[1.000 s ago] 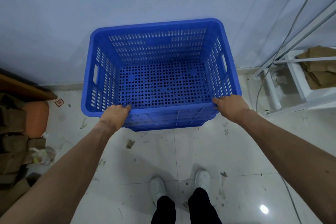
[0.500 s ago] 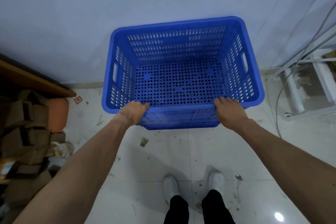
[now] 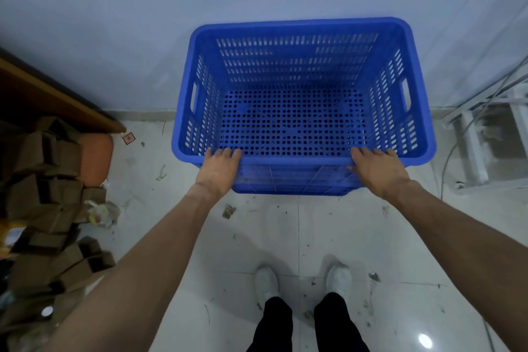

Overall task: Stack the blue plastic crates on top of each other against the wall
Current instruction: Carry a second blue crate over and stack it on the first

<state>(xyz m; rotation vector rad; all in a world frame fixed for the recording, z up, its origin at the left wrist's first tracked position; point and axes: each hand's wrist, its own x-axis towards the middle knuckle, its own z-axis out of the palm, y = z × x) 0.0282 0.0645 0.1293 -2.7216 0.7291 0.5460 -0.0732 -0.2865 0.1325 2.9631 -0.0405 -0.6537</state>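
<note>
A blue perforated plastic crate [image 3: 294,71] stands on the floor, its far rim close against the white wall. It is empty inside, with a handle slot in each short side. My left hand [image 3: 218,170] holds the near rim left of centre, fingers laid over the top edge. My right hand [image 3: 377,168] holds the same rim right of centre, inward of the right corner. Both thumbs are hidden under the rim. I cannot tell whether another crate sits beneath this one.
A heap of brown cardboard boxes [image 3: 43,208] and an orange cushion [image 3: 95,158] lie at the left under a wooden edge [image 3: 57,94]. A white metal frame [image 3: 480,134] with cables stands at the right. My feet [image 3: 303,283] are on littered white tiles.
The crate now shows further right in view, as my head turned. My right hand has slid inward from the crate's right corner, and both hands' fingers lie flatter over the rim.
</note>
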